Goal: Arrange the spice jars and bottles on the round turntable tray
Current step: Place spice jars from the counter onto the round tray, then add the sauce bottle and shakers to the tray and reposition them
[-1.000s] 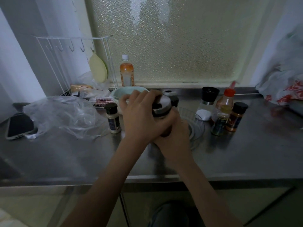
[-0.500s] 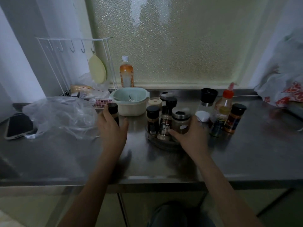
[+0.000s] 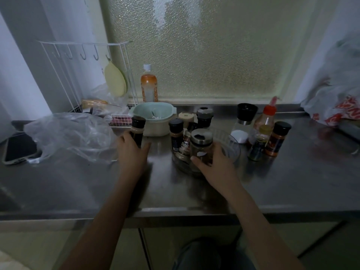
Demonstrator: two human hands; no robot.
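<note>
The person stands at a steel tabletop [image 3: 194, 193] below a frosted window. The left hand [image 3: 132, 154] is wrapped around the lower body of a black-capped spice bottle [image 3: 138, 128] that stands upright just at 9 o'clock of the tray, beside a pale green bowl [image 3: 153, 117]. The right hand [image 3: 218, 164] is closed around the near side of a wide jar with a metal lid [image 3: 201, 146], thumb across its front and fingers curled behind it.

That jar sits on the near edge of the clear round turntable tray [image 3: 232, 151], roughly at its 6 o'clock. On the tray with it are a tall bottle with a black cap [image 3: 176, 136] at about 9 o'clock, a slimmer dark bottle [image 3: 187, 142] touching the wide jar's left side, and a grey-lidded jar [image 3: 204, 117] at 12 o'clock; whether that last one stands on the tray or just behind it cannot be told. The tray's 3 o'clock half is bare.

Off the tray at 3 o'clock stands a group: a glass shaker with a black top [image 3: 244, 121], a red-capped squeeze bottle [image 3: 267, 117], a small green-tinted bottle [image 3: 260, 144] and an orange-filled spice jar [image 3: 277, 138]. A crumpled clear plastic bag [image 3: 70, 135] and a phone [image 3: 18, 148] lie far off at 9 o'clock.
</note>
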